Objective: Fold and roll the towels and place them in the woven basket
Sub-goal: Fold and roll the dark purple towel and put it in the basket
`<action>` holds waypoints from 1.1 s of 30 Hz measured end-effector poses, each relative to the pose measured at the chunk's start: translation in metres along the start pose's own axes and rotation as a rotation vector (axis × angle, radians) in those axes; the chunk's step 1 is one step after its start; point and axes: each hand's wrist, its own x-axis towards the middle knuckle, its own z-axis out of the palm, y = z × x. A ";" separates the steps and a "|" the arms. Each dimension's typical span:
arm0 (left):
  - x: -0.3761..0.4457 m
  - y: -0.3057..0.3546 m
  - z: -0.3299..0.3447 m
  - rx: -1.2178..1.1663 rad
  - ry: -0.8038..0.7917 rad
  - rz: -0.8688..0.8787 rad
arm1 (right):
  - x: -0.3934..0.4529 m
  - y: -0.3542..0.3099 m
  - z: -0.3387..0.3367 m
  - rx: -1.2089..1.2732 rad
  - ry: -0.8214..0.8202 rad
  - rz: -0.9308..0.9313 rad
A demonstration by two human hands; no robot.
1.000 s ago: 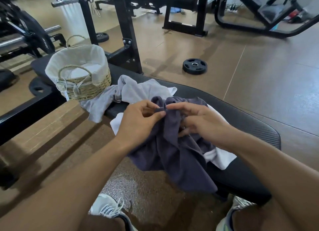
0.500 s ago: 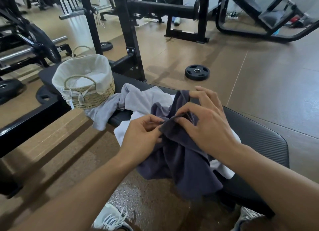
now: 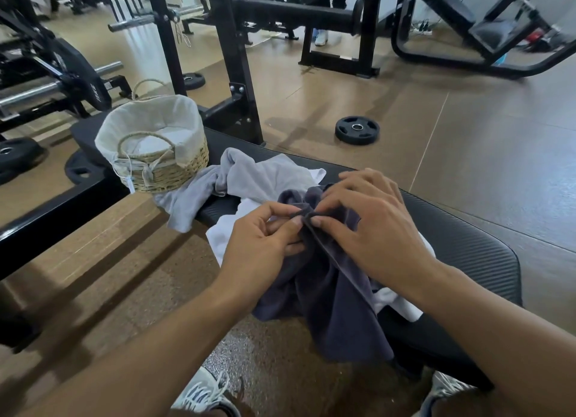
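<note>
A dark purple-grey towel (image 3: 330,295) hangs bunched over the near edge of a black padded bench (image 3: 467,248). My left hand (image 3: 261,245) pinches its top edge between thumb and fingers. My right hand (image 3: 371,229) pinches the same edge right beside it, the other fingers spread. Under it lies a white towel (image 3: 227,239), and a light grey towel (image 3: 249,176) lies crumpled toward the basket. The woven basket (image 3: 156,145) with a white cloth liner and rope handles stands at the bench's left end.
A black rack upright (image 3: 240,83) rises behind the bench. A weight plate (image 3: 357,129) lies on the brown floor to the right. Barbells and plates (image 3: 62,70) stand at the left. My shoes (image 3: 202,395) are on the floor below.
Both hands kept their pinch on the dark towel's edge and shifted along it. My right hand's fingers spread wider, and the view tilted up slightly.
</note>
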 end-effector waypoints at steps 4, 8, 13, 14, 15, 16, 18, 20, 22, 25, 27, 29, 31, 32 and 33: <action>-0.001 0.001 0.002 -0.005 -0.025 -0.005 | 0.001 0.000 0.002 0.106 -0.013 0.062; -0.004 0.000 0.005 -0.022 -0.044 -0.009 | 0.000 -0.004 -0.002 0.240 -0.055 0.195; -0.007 0.001 0.008 -0.092 -0.064 -0.044 | 0.000 -0.004 -0.004 0.347 -0.096 0.293; -0.008 0.001 0.008 -0.093 -0.068 -0.045 | -0.001 -0.004 -0.005 0.360 -0.102 0.301; -0.008 0.000 0.008 -0.082 -0.071 -0.041 | -0.001 -0.003 -0.005 0.371 -0.102 0.306; -0.009 0.000 0.009 -0.058 -0.072 -0.032 | -0.001 -0.003 -0.006 0.376 -0.100 0.308; -0.010 -0.001 0.010 -0.003 -0.080 -0.001 | -0.001 -0.002 -0.006 0.381 -0.106 0.309; -0.009 -0.002 0.011 0.021 -0.089 0.031 | -0.002 -0.003 -0.006 0.386 -0.115 0.314; -0.009 -0.004 0.012 0.019 -0.093 0.054 | -0.003 -0.004 -0.007 0.393 -0.118 0.323; -0.008 -0.004 0.013 0.001 -0.086 0.060 | -0.004 -0.006 -0.009 0.411 -0.132 0.336; -0.007 -0.004 0.013 -0.018 -0.071 0.045 | -0.004 -0.007 -0.009 0.417 -0.127 0.336; -0.006 -0.004 0.011 -0.013 -0.057 0.032 | -0.005 -0.007 -0.008 0.411 -0.117 0.333; -0.005 -0.003 0.009 0.024 -0.051 0.037 | -0.004 -0.007 -0.008 0.417 -0.116 0.330; -0.005 -0.001 0.009 0.042 -0.049 0.043 | -0.004 -0.007 -0.009 0.417 -0.116 0.323; -0.003 0.001 0.007 0.057 -0.036 0.050 | -0.003 -0.006 -0.011 0.387 -0.117 0.306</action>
